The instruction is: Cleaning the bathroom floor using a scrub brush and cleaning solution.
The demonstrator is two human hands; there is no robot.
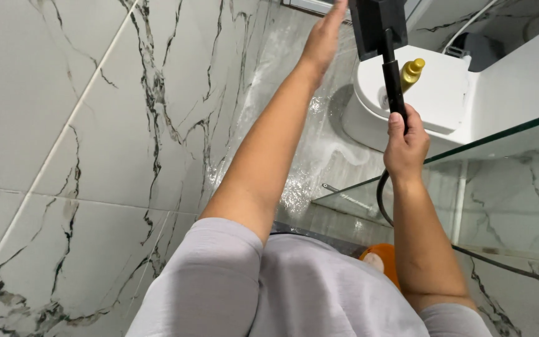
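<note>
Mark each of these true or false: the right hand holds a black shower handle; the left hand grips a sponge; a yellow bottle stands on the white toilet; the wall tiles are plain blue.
1. The right hand holds the black shower handle. True.
2. The left hand grips a sponge. False: it is open and flat, holding nothing.
3. A yellow bottle stands on the white toilet. True.
4. The wall tiles are plain blue. False: they are white marble with dark veins.
</note>
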